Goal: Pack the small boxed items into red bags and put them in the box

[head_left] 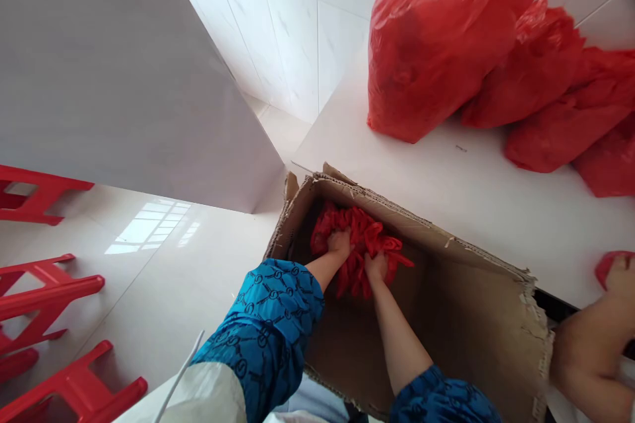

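Note:
Both my arms, in blue patterned sleeves, reach down into an open cardboard box point(476, 330). Inside it, towards the left end, lies a crumpled bunch of red plastic bag point(360, 225); whether it is one bag or more I cannot tell. My left hand point(340, 242) is closed on the bunch's upper middle, its fingertips partly sunk in the plastic. A little lower and to the right, my right hand point(377, 267) grips the gathered plastic at the bunch's near right side. What lies under the plastic is hidden.
Several filled red bags point(436, 46) stand along the white table point(337, 125) by the tiled wall. Another person's arm point(590, 344) is at the right edge. A grey panel point(139, 92) rises at upper left. Red stools point(74, 383) stand on the floor at left.

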`<state>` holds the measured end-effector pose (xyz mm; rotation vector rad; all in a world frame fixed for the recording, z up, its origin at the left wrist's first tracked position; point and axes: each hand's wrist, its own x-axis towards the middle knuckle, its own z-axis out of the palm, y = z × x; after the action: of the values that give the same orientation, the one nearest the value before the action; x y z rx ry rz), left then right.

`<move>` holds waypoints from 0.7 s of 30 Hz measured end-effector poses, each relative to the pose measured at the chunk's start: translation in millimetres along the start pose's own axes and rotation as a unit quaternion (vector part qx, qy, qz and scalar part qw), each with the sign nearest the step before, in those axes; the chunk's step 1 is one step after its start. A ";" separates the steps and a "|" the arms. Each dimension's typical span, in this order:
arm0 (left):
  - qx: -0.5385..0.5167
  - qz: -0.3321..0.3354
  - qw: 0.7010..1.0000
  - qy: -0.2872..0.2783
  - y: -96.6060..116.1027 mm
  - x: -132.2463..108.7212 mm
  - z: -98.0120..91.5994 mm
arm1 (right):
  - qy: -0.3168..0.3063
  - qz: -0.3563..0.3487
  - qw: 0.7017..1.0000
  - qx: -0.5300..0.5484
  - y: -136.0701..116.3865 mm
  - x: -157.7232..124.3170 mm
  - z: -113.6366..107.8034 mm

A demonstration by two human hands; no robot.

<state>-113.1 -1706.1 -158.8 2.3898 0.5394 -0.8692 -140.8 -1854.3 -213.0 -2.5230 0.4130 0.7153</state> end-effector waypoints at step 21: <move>0.058 0.188 0.950 0.241 -239.0 -407.9 -304.5 | 0.208 -0.370 0.901 0.089 -265.8 -409.3 -58.4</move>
<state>-388.4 -1410.9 232.7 2.6959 0.1916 -0.1490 -344.1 -1599.6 155.0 -2.3659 -0.3388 -0.1526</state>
